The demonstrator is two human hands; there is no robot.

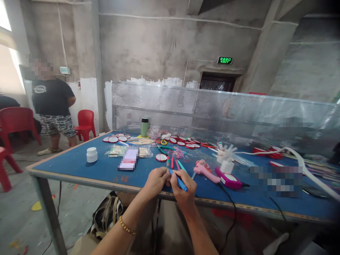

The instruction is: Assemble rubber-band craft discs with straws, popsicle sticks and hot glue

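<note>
Right hand (183,184) grips one blue pen (178,180); left hand (157,180) pinches perhaps one stick (167,163).

- Bare grey concrete walls (148,46), green exit sign (224,60) above a dark doorway (216,83).
- Red plastic chairs (85,124) on concrete floor (18,212).
- Daylight from a left window (5,53).

On the counter (79,161) stand one white jar (91,154), one green flask (144,127) and one pink glue gun (205,170); two hands work.
</note>
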